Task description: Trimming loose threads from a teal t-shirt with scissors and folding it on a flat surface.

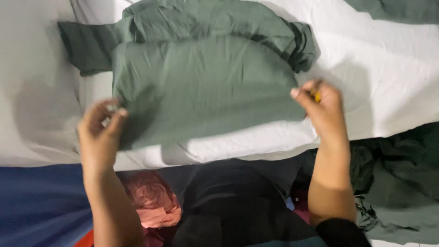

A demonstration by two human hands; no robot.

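Note:
A grey-green cloth point(201, 87) lies partly folded on a white sheet point(393, 77), its far part bunched up. My left hand point(100, 135) pinches the cloth's near left corner between thumb and fingers. My right hand point(322, 107) pinches the near right edge, thumb on top. Both forearms reach up from the bottom of the view. The near edge of the cloth is lifted slightly off the sheet between my hands.
More grey-green fabric point(402, 192) is heaped at the lower right, and another piece point(398, 9) shows at the top right. A pink crumpled cloth point(153, 201) and a blue surface point(41, 201) lie below the sheet's edge. Dark clothing point(238, 206) is at bottom centre.

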